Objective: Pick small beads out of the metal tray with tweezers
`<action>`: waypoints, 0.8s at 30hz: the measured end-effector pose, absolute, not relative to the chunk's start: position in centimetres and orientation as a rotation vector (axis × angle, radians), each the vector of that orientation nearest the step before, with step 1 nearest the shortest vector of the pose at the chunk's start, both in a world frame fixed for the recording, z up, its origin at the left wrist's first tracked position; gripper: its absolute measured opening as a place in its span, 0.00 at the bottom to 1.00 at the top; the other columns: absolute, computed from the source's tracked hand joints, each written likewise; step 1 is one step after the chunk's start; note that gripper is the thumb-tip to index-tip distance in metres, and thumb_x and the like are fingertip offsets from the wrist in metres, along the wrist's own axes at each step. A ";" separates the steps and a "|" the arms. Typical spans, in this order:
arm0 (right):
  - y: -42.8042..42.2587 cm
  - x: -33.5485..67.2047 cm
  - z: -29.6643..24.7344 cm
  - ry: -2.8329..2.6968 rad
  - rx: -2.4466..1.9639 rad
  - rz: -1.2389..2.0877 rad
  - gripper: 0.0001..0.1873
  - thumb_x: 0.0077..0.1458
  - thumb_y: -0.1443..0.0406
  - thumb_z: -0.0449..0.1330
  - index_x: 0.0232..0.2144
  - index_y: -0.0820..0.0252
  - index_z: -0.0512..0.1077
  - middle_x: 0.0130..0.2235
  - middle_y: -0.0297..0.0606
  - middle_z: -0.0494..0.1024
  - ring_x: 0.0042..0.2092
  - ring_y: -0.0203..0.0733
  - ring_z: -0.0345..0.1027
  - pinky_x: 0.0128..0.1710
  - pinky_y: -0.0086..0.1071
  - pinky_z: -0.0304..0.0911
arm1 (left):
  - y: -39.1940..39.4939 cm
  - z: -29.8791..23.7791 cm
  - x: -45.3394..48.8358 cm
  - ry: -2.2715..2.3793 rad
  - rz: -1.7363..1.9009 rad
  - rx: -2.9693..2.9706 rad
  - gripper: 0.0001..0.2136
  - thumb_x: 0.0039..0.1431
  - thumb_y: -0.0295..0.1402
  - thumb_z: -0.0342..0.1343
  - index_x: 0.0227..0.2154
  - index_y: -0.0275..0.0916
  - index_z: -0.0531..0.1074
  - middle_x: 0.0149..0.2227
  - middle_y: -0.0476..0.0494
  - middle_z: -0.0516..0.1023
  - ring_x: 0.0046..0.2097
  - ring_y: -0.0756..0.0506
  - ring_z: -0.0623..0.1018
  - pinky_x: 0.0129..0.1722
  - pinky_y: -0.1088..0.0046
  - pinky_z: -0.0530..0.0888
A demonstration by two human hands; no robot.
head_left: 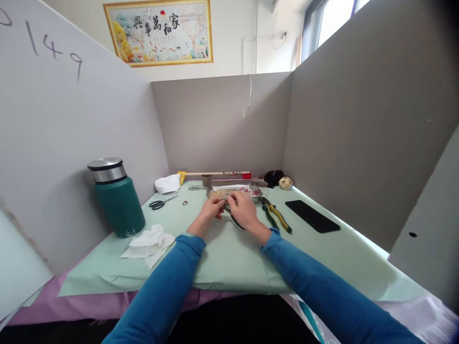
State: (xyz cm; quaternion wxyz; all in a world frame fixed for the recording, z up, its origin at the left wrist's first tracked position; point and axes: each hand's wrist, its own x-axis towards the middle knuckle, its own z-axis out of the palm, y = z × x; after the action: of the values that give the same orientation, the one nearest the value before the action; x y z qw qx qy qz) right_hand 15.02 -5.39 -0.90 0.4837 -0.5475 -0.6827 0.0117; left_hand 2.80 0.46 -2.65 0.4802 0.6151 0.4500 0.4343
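Note:
My left hand [212,209] and my right hand [245,209] meet on the pale green table cover, just in front of a metal tray [255,189] that holds small beige and red bits. The right hand is closed round a dark-handled plier-like tool [235,220] whose handles stick out toward me. The left hand's fingers are pinched together at the tool's tip; what they hold is too small to make out. Both arms wear blue sleeves.
A green flask [116,198] stands at the left, crumpled tissue [149,242] before it. Scissors [162,202] and a white cloth [168,183] lie left of the tray. Green-yellow pliers [276,215] and a black phone [312,216] lie right. Grey partitions wall three sides.

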 end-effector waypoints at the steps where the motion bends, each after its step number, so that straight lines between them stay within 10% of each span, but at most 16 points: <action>1: -4.6 16.1 -1.7 -1.657 -1.416 0.014 0.13 0.60 0.61 0.49 0.31 0.61 0.71 0.37 0.43 0.73 0.44 0.44 0.63 0.47 0.36 0.56 | 0.6 -2.7 2.8 1.119 1.072 1.504 0.09 0.52 0.35 0.56 0.25 0.34 0.67 0.16 0.53 0.64 0.16 0.56 0.62 0.18 0.78 0.63; 11: -3.9 17.5 -4.8 -2.000 -1.559 0.143 0.20 0.53 0.54 0.55 0.45 0.58 0.68 0.46 0.42 0.73 0.48 0.47 0.62 0.44 0.35 0.51 | -0.2 -2.0 2.9 1.165 1.099 1.455 0.09 0.54 0.35 0.56 0.25 0.35 0.67 0.16 0.54 0.64 0.15 0.56 0.61 0.17 0.77 0.62; 24: -3.7 18.1 -5.1 -1.991 -1.631 0.035 0.13 0.57 0.58 0.51 0.36 0.61 0.69 0.38 0.43 0.73 0.42 0.44 0.63 0.39 0.32 0.52 | -0.2 -1.5 2.1 1.120 1.180 1.290 0.12 0.50 0.39 0.60 0.29 0.34 0.71 0.21 0.52 0.66 0.18 0.57 0.61 0.19 0.78 0.64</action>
State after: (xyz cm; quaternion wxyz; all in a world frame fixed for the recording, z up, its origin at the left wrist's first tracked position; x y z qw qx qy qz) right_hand 18.09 -3.65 -5.09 0.2801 -0.6082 -0.7426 0.0132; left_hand 2.05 -0.18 -1.51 0.5075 0.5353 0.4648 0.4897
